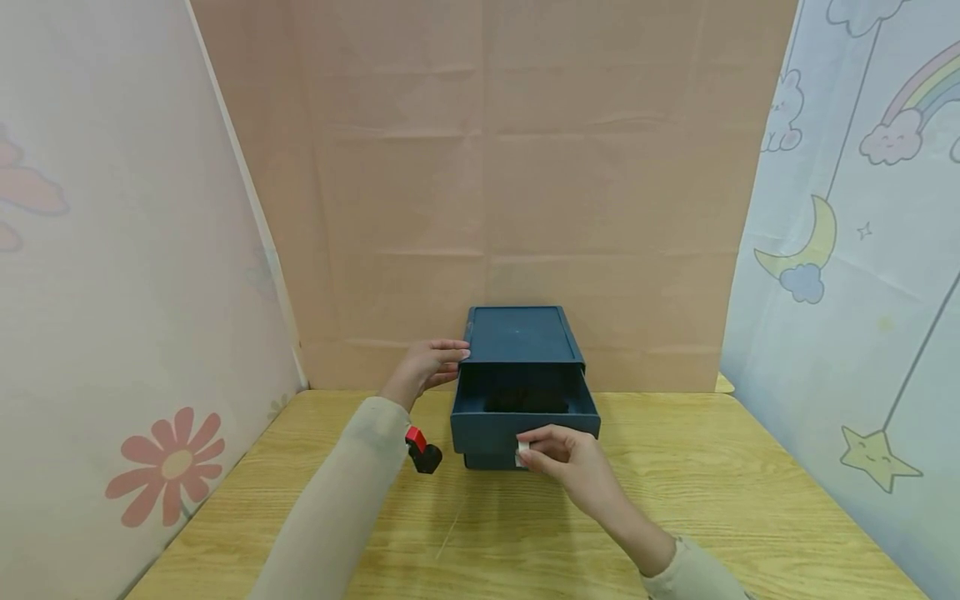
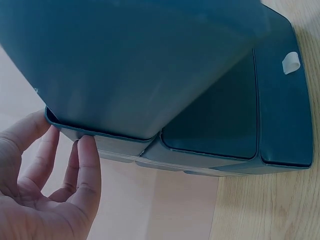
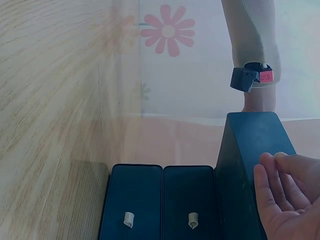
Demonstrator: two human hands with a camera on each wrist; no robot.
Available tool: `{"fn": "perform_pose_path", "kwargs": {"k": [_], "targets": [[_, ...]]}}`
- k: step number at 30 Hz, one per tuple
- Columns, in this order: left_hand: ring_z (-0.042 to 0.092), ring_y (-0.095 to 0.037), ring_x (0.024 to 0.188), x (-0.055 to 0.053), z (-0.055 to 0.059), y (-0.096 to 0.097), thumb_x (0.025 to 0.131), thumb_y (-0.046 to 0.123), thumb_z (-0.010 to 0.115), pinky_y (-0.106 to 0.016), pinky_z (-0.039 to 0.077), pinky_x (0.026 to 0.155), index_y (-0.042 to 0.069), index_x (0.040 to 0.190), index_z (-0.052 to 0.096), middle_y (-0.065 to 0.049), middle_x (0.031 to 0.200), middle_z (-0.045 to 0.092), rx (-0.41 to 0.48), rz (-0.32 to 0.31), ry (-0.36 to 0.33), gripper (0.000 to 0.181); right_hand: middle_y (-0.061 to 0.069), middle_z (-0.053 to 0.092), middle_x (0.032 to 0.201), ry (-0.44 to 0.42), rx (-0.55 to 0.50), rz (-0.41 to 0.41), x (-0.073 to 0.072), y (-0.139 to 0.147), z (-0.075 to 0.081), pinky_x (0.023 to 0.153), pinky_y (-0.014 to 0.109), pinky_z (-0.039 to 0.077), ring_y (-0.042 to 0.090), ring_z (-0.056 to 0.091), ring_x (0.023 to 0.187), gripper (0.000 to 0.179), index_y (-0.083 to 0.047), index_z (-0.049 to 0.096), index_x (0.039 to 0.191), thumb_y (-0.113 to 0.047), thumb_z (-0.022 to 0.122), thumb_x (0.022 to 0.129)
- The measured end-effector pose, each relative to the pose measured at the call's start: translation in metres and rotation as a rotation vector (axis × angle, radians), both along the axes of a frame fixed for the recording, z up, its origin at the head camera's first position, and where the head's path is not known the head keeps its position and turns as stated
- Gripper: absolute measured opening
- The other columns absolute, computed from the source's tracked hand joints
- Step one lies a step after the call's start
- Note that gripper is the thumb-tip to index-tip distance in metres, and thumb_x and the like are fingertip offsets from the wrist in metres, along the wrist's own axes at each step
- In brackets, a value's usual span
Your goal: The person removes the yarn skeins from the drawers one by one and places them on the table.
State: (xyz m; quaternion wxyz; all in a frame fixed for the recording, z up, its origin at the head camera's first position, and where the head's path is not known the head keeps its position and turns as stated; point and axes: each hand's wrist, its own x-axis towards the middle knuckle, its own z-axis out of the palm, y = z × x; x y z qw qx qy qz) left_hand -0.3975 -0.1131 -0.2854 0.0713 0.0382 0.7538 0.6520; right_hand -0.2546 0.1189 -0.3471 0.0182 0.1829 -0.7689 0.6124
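Note:
A dark blue drawer cabinet [image 1: 517, 332] stands on the table, its top drawer [image 1: 483, 432] pulled out toward me. Inside that drawer lies a black item [image 1: 527, 400] whose kind I cannot make out. My right hand [image 1: 570, 467] pinches the white pull tab [image 1: 522, 450] on the drawer's front between thumb and fingers; in the right wrist view the tab is hidden by the hand [image 3: 290, 197]. Against the cabinet's upper left side, my left hand [image 1: 429, 364] rests with fairly straight fingertips touching its edge, as the left wrist view also shows [image 2: 55, 190].
Below the pulled-out drawer are lower drawers [image 3: 137, 190], shut, with white tabs [image 3: 193, 220]. The wood-grain table [image 1: 675, 500] runs on both sides. A brown backdrop [image 1: 600, 208] rises behind the cabinet, with patterned sheets [image 1: 862, 333] at the sides.

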Motion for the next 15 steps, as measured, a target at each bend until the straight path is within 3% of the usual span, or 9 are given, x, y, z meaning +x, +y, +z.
{"fn": "perform_pose_path", "kwargs": {"k": [6,15], "targets": [[0.056,-0.027,0.099,0.0051,0.0022,-0.0010,0.086,0.021,0.066,-0.031,0.050,0.087,0.013,0.110,0.067,-0.007,0.116,0.060,-0.012,-0.005,0.021,0.025,0.013,0.068,0.100,0.000,0.022,-0.006,0.0058,0.0004,0.0008,0.080,0.030,0.053,0.025,0.065,0.090,0.031,-0.006,0.065,0.111,-0.023,0.066,0.085],[0.054,-0.030,0.106,0.0006,0.0003,-0.0008,0.087,0.019,0.064,-0.038,0.044,0.095,0.011,0.117,0.064,-0.010,0.123,0.055,-0.003,-0.017,0.003,0.030,0.014,0.068,0.100,0.003,0.026,-0.002,0.0099,0.0002,0.0011,0.082,0.036,0.052,0.021,0.066,0.088,0.030,-0.005,0.065,0.111,-0.022,0.065,0.086]]}}
